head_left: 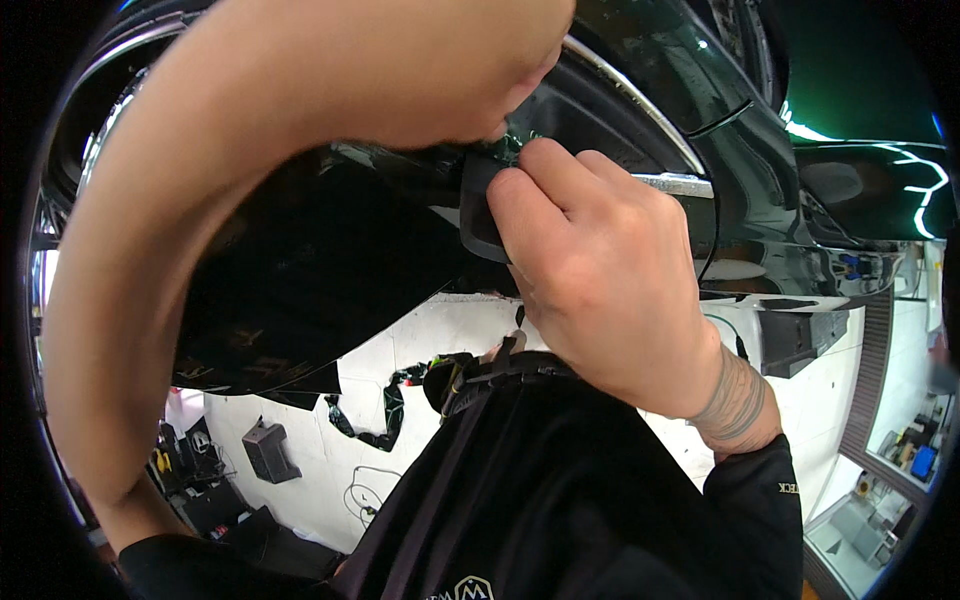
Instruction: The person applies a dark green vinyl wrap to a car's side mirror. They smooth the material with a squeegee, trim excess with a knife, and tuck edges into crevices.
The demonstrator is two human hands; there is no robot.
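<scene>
Gripping black pad (482, 215) in closed right hand (600, 250), over dark car door (320, 250), just below left hand (505, 80); can't tell left grip, mostly hidden from view.

Bare left arm (120, 270) curved across, right hand (605, 255) curled, back upward
</scene>
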